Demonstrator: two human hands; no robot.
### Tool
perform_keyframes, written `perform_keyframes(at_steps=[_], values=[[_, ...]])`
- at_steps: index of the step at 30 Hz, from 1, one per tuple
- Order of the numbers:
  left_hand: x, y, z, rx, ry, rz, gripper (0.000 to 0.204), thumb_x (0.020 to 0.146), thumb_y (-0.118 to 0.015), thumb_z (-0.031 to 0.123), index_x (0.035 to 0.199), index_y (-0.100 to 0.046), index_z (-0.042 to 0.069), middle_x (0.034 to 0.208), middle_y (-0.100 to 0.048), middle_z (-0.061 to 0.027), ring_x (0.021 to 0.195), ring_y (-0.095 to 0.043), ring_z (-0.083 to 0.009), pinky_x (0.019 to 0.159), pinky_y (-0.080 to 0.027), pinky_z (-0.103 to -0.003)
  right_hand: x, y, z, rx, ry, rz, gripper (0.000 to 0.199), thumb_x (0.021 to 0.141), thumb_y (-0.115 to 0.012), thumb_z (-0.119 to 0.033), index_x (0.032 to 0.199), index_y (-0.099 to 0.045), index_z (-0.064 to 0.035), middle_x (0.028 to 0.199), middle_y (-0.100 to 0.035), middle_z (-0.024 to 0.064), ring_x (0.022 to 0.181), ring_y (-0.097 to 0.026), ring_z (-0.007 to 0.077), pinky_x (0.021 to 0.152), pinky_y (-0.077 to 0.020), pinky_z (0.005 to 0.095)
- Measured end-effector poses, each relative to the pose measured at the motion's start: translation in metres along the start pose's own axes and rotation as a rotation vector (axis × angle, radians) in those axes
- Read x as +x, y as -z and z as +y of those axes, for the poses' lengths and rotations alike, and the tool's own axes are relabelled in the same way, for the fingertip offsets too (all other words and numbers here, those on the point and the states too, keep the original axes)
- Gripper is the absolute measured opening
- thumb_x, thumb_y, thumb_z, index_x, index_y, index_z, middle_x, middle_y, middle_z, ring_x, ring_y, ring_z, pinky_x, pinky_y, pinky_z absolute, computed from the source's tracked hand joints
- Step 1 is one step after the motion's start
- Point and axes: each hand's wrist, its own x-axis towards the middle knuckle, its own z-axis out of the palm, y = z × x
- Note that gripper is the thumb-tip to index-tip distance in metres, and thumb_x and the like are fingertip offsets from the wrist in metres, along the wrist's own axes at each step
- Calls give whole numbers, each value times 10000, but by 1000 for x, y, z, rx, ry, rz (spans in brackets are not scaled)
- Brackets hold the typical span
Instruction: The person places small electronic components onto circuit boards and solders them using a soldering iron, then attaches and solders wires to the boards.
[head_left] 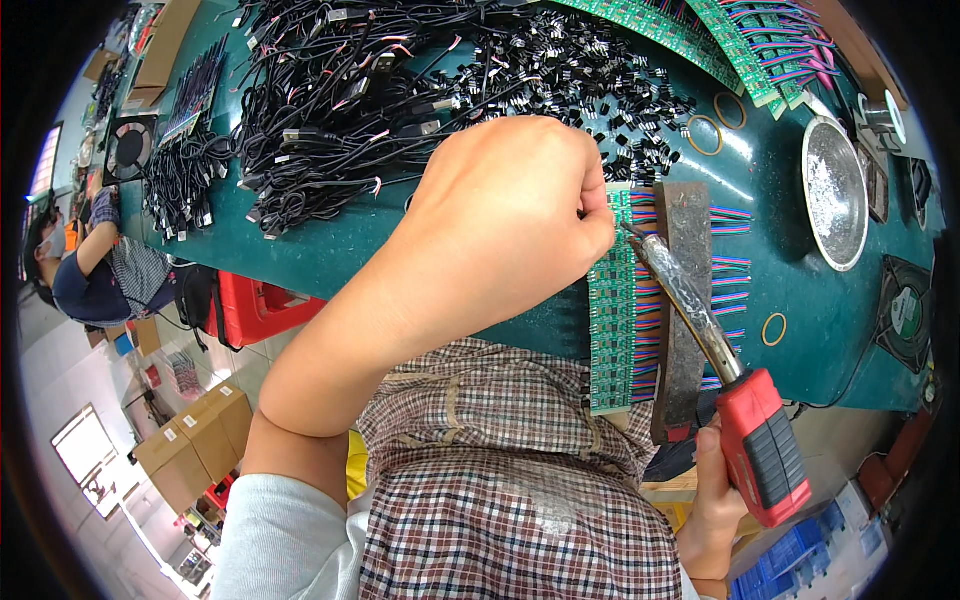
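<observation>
My left hand (505, 215) is closed in a fist over the top of a row of small green circuit boards (610, 320) with coloured ribbon wires (735, 270); whatever its fingertips pinch is hidden. My right hand (715, 500) grips the red and black handle of a soldering iron (760, 445). The iron's metal shaft (685, 295) slants up to the left, with its tip close beside my left fingers at the boards' upper edge. A dark metal bar (685, 230) lies across the wires, pressing them onto the green table (400, 250).
A heap of black cables (320, 110) and small black connectors (590, 80) covers the far table. More green boards (700, 40), rubber bands (705, 135), a metal dish (835, 190) and a small fan (905, 310) lie right. Another person (95, 270) sits far left; cardboard boxes (195, 435) stand below.
</observation>
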Motion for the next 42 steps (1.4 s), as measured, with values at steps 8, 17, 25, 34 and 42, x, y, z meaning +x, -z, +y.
perform_keyframes(at_steps=[8,17,25,34,42], values=[[2,2,3,10,8,-27,164,728,-719,151,770,-707,-7,751,-706,-116,704,-695,-203,678,-551,-315,6,-2,-3,-14,-10,-27,191,687,-755,6,853,-662,21,755,-603,125,627,-588,275,565,-460,348],[3,3,3,5,9,-36,170,722,-714,155,760,-705,-10,732,-700,-123,689,-693,-214,672,-549,-321,-3,0,4,-50,43,62,203,679,-748,2,865,-670,25,768,-610,142,611,-575,308,552,-456,380],[3,4,4,2,32,-51,170,715,-709,151,762,-704,-11,734,-700,-127,697,-700,-223,671,-550,-324,-2,2,5,-56,64,3,190,671,-743,16,846,-668,25,746,-594,126,602,-564,290,538,-431,363],[2,3,3,-13,32,-61,169,719,-705,153,761,-701,-11,746,-703,-126,705,-702,-225,679,-551,-325,0,-2,2,-19,43,-11,200,682,-757,-8,858,-666,20,749,-602,116,616,-574,286,556,-448,363],[4,3,2,16,28,-71,173,725,-704,161,762,-701,-8,761,-702,-131,722,-703,-226,681,-550,-330,-14,7,8,-110,-15,84,227,821,-765,-113,999,-698,12,982,-702,174,882,-675,350,852,-519,412]])
